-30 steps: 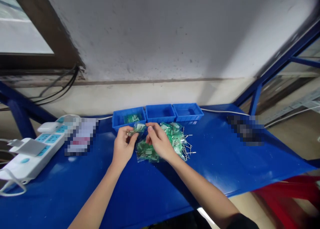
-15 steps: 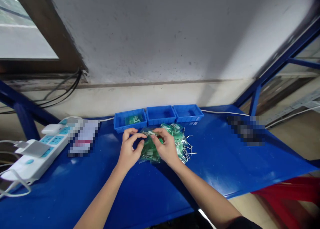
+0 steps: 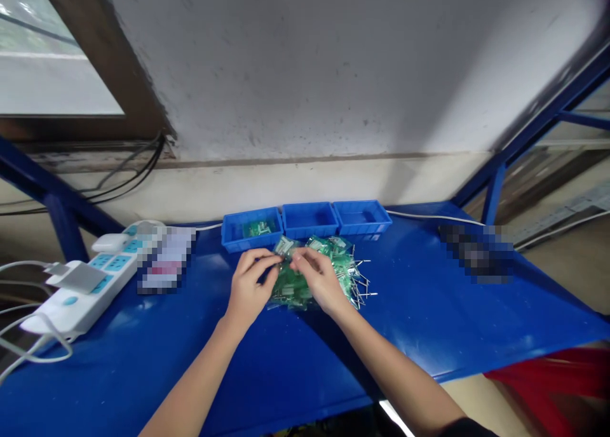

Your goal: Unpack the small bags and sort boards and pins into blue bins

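Between my two hands is a small clear plastic packet [image 3: 284,246] with pale parts inside, too small to name. My left hand [image 3: 252,281] pinches its left side between thumb and fingers. On its right side, the fingers of my right hand [image 3: 319,277] are closed. Both hands are just above a pile of green-looking plastic packets [image 3: 298,289] on the blue table. Thin metal rods [image 3: 361,278] stick out at the pile's right side. Behind the hands, a blue bin [image 3: 252,229] holds several similar packets.
Two more blue bins [image 3: 309,218] continue the row by the wall. A white power strip [image 3: 95,284] with plugs and cables lies at left, beside a blurred-out item [image 3: 168,259]. Another blurred dark item [image 3: 476,253] lies at right. A white cable runs behind the bins.
The packet has come up more upright between my fingers, its top now showing above them. My hands stay over the pile. The whole view has shifted slightly.
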Motion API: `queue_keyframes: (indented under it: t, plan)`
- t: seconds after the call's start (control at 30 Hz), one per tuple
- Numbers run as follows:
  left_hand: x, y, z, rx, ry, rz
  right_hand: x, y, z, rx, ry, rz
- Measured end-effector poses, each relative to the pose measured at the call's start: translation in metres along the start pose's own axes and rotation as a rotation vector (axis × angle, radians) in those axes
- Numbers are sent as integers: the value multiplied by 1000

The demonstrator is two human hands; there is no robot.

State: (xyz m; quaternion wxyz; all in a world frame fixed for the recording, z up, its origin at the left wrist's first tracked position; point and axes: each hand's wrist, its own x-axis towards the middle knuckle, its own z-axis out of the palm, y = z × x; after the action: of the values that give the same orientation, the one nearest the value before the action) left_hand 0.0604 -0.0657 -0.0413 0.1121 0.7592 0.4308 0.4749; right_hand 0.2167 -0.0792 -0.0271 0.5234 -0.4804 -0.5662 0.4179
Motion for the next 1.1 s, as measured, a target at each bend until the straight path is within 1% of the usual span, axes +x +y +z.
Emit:
queue_keyframes:
  t: [0.07, 0.1, 0.13, 0.2, 0.27, 0.3, 0.33, 0.37, 0.4, 0.43, 0.5, 0.53, 0.57, 0.6, 0.63, 0.7, 0.77, 0.83, 0.9, 0.97, 1.03, 1.1]
  plan:
    - [-2, 2, 2, 50, -36, 61, 3, -2, -1, 47, 33, 48]
    - [-3, 2, 4, 60, -63, 59, 6, -5, -2, 35, 79, 31]
    - [-3, 2, 5, 66, -91, 37, 8, -9, -4, 8, 144, -17]
    - [-3, 0, 7, 100, -149, -65, 15, -21, -9, -71, 302, -186]
    - [-2, -6, 7, 188, -190, -203, 25, -35, -15, -160, 483, -427]
    - [-2, -9, 7, 240, -198, -261, 31, -41, -16, -210, 558, -547]
    - [-1, -13, 7, 285, -201, -307, 37, -46, -17, -271, 605, -645]
    - [-1, -16, 6, 314, -204, -338, 43, -49, -16, -349, 606, -714]
    - [0, -19, 5, 324, -210, -355, 48, -50, -15, -444, 552, -752]
    - [0, -20, 4, 316, -225, -360, 52, -49, -13, -553, 442, -756]
    - [0, -21, 2, 288, -311, -341, 55, -39, -10, -760, 151, -694]
    - [0, -20, 1, 277, -372, -321, 54, -32, -9, -833, 30, -646]
    - [0, -19, 0, 270, -430, -302, 51, -24, -10, -877, -45, -589]
    - [1, -18, -1, 264, -479, -290, 46, -15, -12, -889, -71, -532]
    - [1, -17, -3, 254, -514, -289, 40, -7, -15, -872, -63, -483]
    - [3, -16, -4, 197, -523, -325, 26, 6, -21, -791, -6, -409]
    - [4, -17, -4, 99, -470, -374, 15, 14, -26, -689, 49, -356]
    - [6, -16, -5, 13, -364, -380, 7, 16, -27, -572, 61, -274]
    - [6, -12, -5, -40, -242, -320, 1, 13, -22, -391, 16, -141]
    - [4, -5, -5, -55, -157, -205, -2, 8, -14, -149, -56, 6]
    - [1, 2, -4, -44, -133, -76, -4, 3, -7, 65, -102, 114]
    - [-2, 7, -3, -42, -158, 23, -6, 2, -2, 181, -118, 161]
